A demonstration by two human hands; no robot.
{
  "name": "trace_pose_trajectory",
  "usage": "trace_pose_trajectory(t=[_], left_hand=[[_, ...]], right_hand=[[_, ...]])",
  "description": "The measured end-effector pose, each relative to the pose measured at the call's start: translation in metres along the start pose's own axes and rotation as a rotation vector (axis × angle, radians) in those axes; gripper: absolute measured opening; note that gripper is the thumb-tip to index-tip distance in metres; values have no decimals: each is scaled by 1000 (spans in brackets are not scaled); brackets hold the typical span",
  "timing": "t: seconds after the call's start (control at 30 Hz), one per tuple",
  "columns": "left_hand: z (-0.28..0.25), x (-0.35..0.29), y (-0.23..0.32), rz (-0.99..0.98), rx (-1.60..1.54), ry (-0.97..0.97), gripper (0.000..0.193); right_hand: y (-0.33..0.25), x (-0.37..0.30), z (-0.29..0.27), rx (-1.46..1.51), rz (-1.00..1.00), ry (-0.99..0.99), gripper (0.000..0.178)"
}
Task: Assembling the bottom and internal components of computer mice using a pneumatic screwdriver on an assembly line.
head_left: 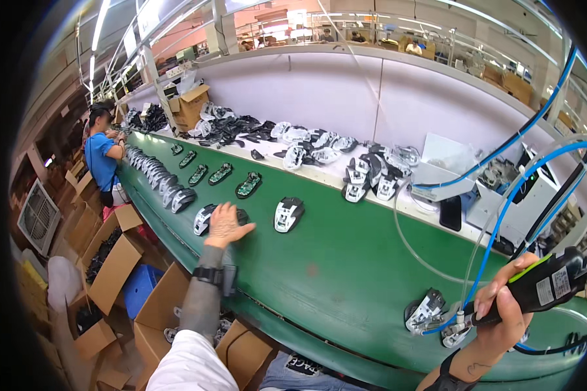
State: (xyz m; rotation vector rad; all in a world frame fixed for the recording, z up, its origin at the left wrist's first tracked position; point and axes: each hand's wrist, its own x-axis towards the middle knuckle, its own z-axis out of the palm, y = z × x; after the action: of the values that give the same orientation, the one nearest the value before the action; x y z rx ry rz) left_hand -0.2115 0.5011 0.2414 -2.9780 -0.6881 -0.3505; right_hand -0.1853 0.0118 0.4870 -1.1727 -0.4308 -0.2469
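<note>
My left hand [225, 225] reaches over the green belt, fingers stretched out and thumb apart. Beside its fingers lies a white and black computer mouse shell [204, 220]; a dark part [242, 217] shows partly behind the hand. I cannot make out whether the fingertips touch either one. At the lower right my right hand [507, 306] is wrapped round a black and lime-green power screwdriver [549, 281], held tilted above the belt. Below it, near the hose fitting, lie a mouse shell [426, 309] and another white one [455, 335], partly hidden.
Another mouse shell [288, 215], circuit-board bases [248, 185] and a long row of shells [155, 171] lie on the belt [346, 260]. Shell piles [306, 144] line the white ledge. A blue hose [502, 218] loops at right. Cardboard boxes [114, 267] and a co-worker [101, 153] are at left.
</note>
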Motion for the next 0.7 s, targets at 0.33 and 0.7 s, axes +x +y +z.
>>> trace_pose_trajectory(t=[0.33, 0.7], left_hand=[[3, 49, 14, -36, -377, -51, 71], [45, 137, -6, -91, -320, -232, 71]], right_hand=[[16, 6, -2, -62, -7, 13, 44], [30, 7, 5, -193, -95, 44, 43]])
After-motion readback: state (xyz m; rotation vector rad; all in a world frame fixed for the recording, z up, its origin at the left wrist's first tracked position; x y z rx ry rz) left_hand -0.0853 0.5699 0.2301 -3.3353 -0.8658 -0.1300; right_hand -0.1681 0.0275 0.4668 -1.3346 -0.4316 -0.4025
